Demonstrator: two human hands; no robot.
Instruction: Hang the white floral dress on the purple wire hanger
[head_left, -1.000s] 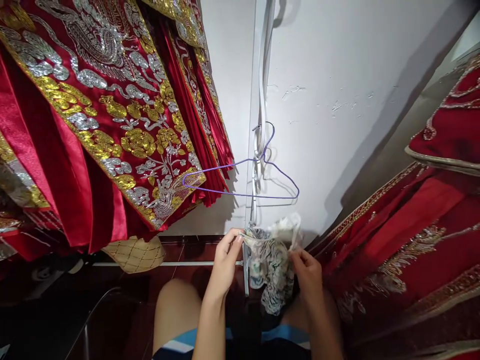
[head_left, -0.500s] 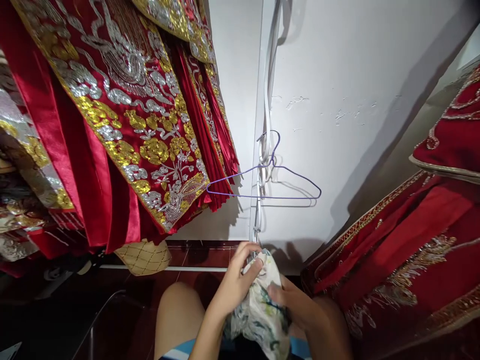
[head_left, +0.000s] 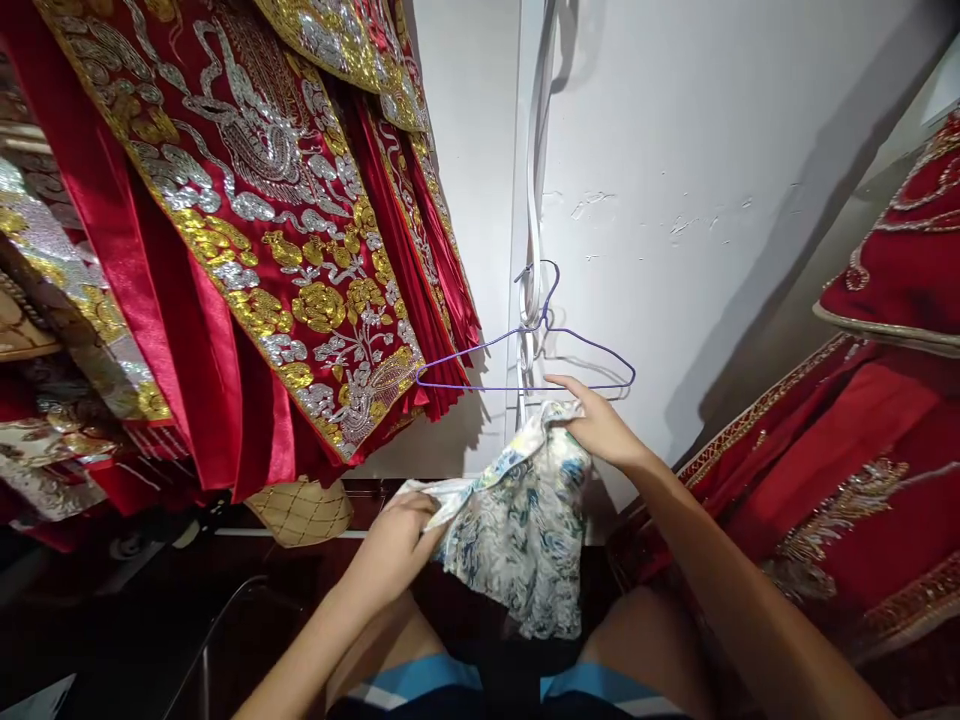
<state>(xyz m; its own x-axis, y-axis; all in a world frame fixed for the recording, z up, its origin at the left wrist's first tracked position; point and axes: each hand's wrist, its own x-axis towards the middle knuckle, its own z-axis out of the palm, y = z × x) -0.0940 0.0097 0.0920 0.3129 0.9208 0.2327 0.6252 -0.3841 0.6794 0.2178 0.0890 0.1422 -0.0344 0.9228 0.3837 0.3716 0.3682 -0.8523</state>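
Observation:
A white garment with a blue and green floral print hangs stretched between my two hands. My left hand is closed on its left upper edge, low near the floor line. Higher up, my right hand grips the right upper corner between thumb and fingers, with the index finger stretched out just below the hanger's bar. The purple wire hanger hangs by its hook from a white strap on the wall, and no cloth is on it. What exactly the garment is, I cannot tell.
Red garments with gold and silver embroidery hang at the left, touching the hanger's left end. More red beaded garments hang at the right. A tan quilted piece shows low on the left, near a dark chair-like shape.
The garment, bunched up before between both hands, is now spread open. My right hand has moved up toward the hanger; my left hand has gone left and slightly down.

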